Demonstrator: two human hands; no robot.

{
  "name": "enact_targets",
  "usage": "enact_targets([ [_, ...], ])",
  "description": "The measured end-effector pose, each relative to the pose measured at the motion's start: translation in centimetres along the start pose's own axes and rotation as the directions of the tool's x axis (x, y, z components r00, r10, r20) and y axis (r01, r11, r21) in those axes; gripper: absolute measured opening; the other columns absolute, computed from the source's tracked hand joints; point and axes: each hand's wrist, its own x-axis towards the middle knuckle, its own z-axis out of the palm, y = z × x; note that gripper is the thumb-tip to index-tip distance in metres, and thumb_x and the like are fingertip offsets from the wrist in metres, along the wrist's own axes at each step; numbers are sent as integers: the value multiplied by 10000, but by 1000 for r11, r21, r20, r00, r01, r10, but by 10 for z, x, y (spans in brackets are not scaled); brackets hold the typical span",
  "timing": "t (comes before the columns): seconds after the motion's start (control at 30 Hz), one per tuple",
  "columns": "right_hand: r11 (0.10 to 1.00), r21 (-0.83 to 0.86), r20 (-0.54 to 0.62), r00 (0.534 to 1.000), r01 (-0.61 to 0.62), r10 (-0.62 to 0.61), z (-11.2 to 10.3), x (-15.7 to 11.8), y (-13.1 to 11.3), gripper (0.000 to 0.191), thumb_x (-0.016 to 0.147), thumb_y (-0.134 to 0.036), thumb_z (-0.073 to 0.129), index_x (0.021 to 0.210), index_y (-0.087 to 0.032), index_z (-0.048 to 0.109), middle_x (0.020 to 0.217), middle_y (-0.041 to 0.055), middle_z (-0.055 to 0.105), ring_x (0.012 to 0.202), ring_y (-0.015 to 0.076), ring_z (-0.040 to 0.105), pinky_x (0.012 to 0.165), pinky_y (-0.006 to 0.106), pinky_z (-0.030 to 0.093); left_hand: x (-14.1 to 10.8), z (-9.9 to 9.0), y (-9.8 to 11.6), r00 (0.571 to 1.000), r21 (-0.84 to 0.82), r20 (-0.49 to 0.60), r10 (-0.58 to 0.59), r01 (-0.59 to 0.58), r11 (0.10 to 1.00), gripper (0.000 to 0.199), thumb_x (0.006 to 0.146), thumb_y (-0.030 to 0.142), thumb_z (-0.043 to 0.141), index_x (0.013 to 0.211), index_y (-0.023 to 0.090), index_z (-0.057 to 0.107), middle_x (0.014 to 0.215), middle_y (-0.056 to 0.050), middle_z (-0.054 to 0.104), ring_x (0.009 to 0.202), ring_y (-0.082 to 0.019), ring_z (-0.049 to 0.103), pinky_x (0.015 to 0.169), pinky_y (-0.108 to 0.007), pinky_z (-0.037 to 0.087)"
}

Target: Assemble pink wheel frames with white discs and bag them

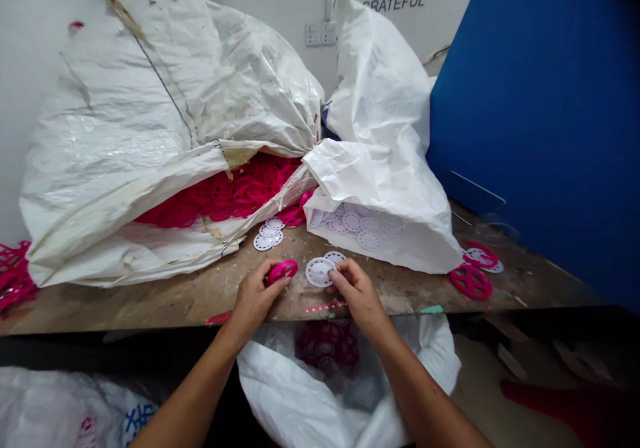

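Observation:
Between the fingers and thumb of my left hand (257, 299) is a pink plastic disc (283, 271), tilted above the table's front part. My right hand (357, 295) pinches the edge of a white slotted disc (319, 272), its flat face turned up toward me. Just behind that one, another white disc (335, 257) shows in part. The two held discs are close together but apart. A few white discs (267, 236) overlap on the table beyond my left hand, with pink discs (293, 216) beside them.
A large white sack (165, 88) full of pink pieces lies open at left. A smaller white sack (380, 161) holds white discs. Pink and white discs (471, 281) rest at right near a blue panel (540, 135). Below the table edge, an open sack (300, 381) contains pink-and-white pieces.

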Motion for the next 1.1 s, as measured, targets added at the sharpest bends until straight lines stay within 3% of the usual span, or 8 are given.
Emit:
enact_targets([
  [0.1,993,122,-91,996,5,6,-3,-5,-10,254,750,-416,644,788,-189,535,732,-19,590,585,114,542,566,231,431,-9,3,8,997,-156,50,-63,70,985,231,760,340,641,909,165,620,839,-22,637,794,-174,598,721,-268,470],
  [0.2,987,143,-95,994,73,-60,-2,-12,-21,219,782,-372,629,893,-194,568,797,2,623,639,123,564,603,237,461,-22,12,21,968,-473,151,-200,249,846,399,734,331,690,1069,178,538,964,-48,650,819,-176,636,707,-274,517],
  [0.3,990,-3,-24,990,141,-141,0,-18,-23,244,840,-328,572,1053,-211,590,939,39,647,791,159,594,682,263,484,-33,24,35,930,-623,297,-216,361,694,454,771,328,674,1164,182,498,1050,-82,645,855,-174,649,747,-288,538],
  [0.37,959,-196,18,978,206,-206,1,-20,-20,276,862,-296,544,1119,-221,610,984,52,637,866,176,591,746,283,480,-38,33,38,929,-667,304,-208,364,650,445,808,352,638,1194,179,500,1099,-97,631,870,-170,646,763,-292,543],
  [0.57,762,-534,119,925,367,-362,0,-26,-10,307,889,-235,482,1139,-216,660,974,92,601,862,188,595,743,299,472,-45,46,26,961,-607,197,-196,277,745,440,841,430,568,1193,166,540,1153,-109,620,955,-225,626,736,-315,555],
  [0.8,916,-307,152,964,257,-219,1,-24,-8,215,885,-270,529,1016,-224,693,976,45,674,922,177,611,823,281,457,-52,42,30,997,-397,57,-49,67,915,324,863,375,545,1090,166,644,1146,-83,645,1113,-238,556,948,-327,452],
  [0.97,979,-180,41,995,99,-93,-4,-25,-10,228,874,-324,531,1005,-200,669,855,28,665,719,149,591,627,242,458,-57,46,28,957,-563,252,-140,263,783,431,845,373,577,1226,183,505,1150,-97,635,955,-218,636,763,-316,547],
  [1.1,990,-132,167,986,51,-29,-10,-28,-12,259,846,-292,566,1088,-216,618,954,22,658,804,150,597,671,234,467,-60,47,25,946,-583,292,-142,293,758,394,831,336,608,1169,161,506,1069,-94,659,909,-193,650,729,-273,553],
])
